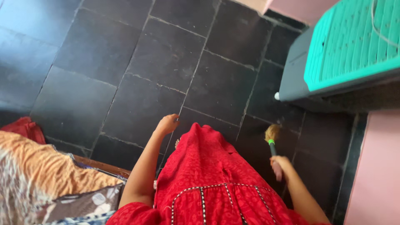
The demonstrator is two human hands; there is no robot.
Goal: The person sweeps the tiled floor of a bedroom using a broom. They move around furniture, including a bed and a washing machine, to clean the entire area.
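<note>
Here we see both arms hanging down past a red dress (208, 183). The left arm is bent slightly outward, and the left hand (167, 123) is loosely curled beside the dress, holding nothing. The right arm reaches down and forward; the right hand (281, 163) is wrapped tight around the handle of one broom (272, 139), whose straw head meets the dark tiled floor (137, 62) just in front of a grey and teal appliance (333, 58). We count one broom, one appliance and, at the left edge, one bed (46, 171) with orange cloth.
</note>
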